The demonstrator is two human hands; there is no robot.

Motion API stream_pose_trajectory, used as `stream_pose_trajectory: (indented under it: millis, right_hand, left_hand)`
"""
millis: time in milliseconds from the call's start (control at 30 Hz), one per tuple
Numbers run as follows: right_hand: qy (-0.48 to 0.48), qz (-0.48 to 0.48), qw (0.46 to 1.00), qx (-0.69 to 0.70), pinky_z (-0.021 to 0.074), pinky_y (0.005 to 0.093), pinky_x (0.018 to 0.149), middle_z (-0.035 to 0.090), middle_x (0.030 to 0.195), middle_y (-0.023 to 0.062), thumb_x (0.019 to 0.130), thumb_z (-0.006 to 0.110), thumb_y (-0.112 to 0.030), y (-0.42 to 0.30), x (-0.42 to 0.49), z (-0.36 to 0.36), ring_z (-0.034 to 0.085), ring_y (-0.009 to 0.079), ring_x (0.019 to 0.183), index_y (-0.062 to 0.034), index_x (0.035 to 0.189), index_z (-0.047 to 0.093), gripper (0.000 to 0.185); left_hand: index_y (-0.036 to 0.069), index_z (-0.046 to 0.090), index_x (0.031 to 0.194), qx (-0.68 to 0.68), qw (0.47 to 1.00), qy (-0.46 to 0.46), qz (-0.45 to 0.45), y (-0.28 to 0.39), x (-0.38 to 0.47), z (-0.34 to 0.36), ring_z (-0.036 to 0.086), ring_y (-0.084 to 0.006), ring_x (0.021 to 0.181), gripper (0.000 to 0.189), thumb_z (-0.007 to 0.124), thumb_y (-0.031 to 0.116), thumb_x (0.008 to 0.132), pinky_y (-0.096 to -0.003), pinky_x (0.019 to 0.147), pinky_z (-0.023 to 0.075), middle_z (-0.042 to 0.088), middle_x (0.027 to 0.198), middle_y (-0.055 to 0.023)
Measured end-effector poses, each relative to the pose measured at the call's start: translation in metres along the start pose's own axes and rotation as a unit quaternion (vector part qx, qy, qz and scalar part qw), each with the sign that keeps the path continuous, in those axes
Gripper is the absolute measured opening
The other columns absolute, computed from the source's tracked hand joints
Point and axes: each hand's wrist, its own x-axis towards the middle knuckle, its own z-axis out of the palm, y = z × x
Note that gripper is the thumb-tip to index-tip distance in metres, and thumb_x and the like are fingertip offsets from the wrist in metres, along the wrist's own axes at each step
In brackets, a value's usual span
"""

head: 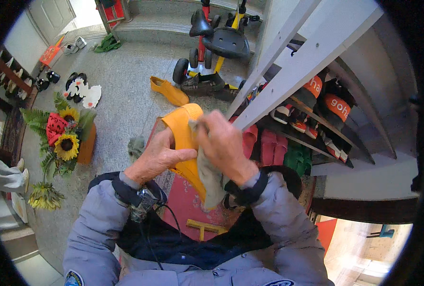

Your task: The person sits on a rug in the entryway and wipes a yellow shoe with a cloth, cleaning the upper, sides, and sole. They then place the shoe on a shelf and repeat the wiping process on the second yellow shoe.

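Observation:
My left hand (157, 154) grips a yellow-orange slip-on shoe (182, 129) in front of my lap, thumb across its side and the other fingers partly hidden behind it. A greyish cloth (210, 180) is bunched in my right hand (224, 144), pressed against the shoe's right side and hanging down along it. Blur softens the right fingers. A matching yellow-orange shoe (169, 91) lies on the floor ahead of me.
A child's tricycle (226, 41) stands ahead by the steps. On the right are pink slippers (273, 143) and a shoe rack (297, 132) with white posts. Left, artificial sunflowers (67, 144) stand on the floor. A red patterned mat (183, 195) and yellow wooden piece (203, 228) lie below.

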Motion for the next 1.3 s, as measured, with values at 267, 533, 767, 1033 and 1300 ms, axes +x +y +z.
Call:
stream_pose_trajectory:
  millis: [267, 533, 767, 1033, 1300]
  right_hand:
    - [0.090, 0.069, 0.993, 0.027, 0.0543, 0.0492, 0.069, 0.065, 0.091, 0.0169, 0.094, 0.059, -0.012, -0.005, 0.046, -0.023, 0.068, 0.0383, 0.082, -0.0043, 0.098, 0.061, 0.009]
    - [-0.045, 0.010, 0.981, -0.189, 0.0558, 0.0455, 0.057, 0.065, 0.085, 0.0131, 0.093, 0.062, -0.015, 0.004, 0.054, -0.008, 0.070, 0.0343, 0.076, -0.0079, 0.095, 0.057, 0.009]
    - [-0.068, -0.038, 0.991, -0.110, 0.0541, 0.0479, 0.063, 0.063, 0.088, 0.0125, 0.091, 0.065, -0.013, -0.002, 0.039, 0.004, 0.068, 0.0376, 0.077, -0.0078, 0.099, 0.060, 0.011]
    - [-0.017, -0.030, 0.999, -0.015, 0.0518, 0.0430, 0.056, 0.057, 0.089, 0.0119, 0.087, 0.068, -0.006, -0.036, -0.014, 0.005, 0.065, 0.0343, 0.074, -0.0091, 0.111, 0.061, 0.025]
    - [-0.086, -0.028, 0.992, -0.086, 0.0532, 0.0506, 0.061, 0.061, 0.088, 0.0159, 0.092, 0.060, -0.012, -0.006, 0.019, -0.004, 0.069, 0.0374, 0.080, -0.0062, 0.100, 0.056, 0.010]
  left_hand:
    - [0.001, 0.057, 0.130, 0.019, 1.000, 0.017, -0.001, -0.001, 0.007, 0.001, 0.064, -0.0144, 0.105, 0.048, 0.077, 0.017, 0.089, -0.0316, 0.092, 0.0523, 0.068, 0.117, -0.0044]
    - [0.001, 0.062, 0.121, 0.080, 0.996, -0.022, 0.024, -0.008, 0.006, 0.002, 0.066, -0.0142, 0.098, 0.035, 0.072, 0.010, 0.088, -0.0307, 0.085, 0.0524, 0.069, 0.110, -0.0030]
    - [0.001, 0.061, 0.120, 0.153, 0.988, -0.028, -0.015, -0.021, 0.012, -0.003, 0.064, -0.0145, 0.099, 0.033, 0.070, 0.006, 0.088, -0.0325, 0.085, 0.0529, 0.068, 0.109, -0.0040]
    - [-0.003, 0.061, 0.109, 0.124, 0.988, 0.068, 0.066, -0.020, 0.010, -0.004, 0.063, -0.0171, 0.083, 0.025, 0.065, 0.011, 0.089, -0.0369, 0.073, 0.0514, 0.069, 0.092, -0.0045]
    - [0.001, 0.063, 0.100, 0.208, 0.974, -0.008, 0.089, -0.034, 0.008, 0.003, 0.067, -0.0331, 0.080, 0.020, 0.069, 0.015, 0.086, -0.0428, 0.070, 0.0506, 0.064, 0.083, -0.0183]
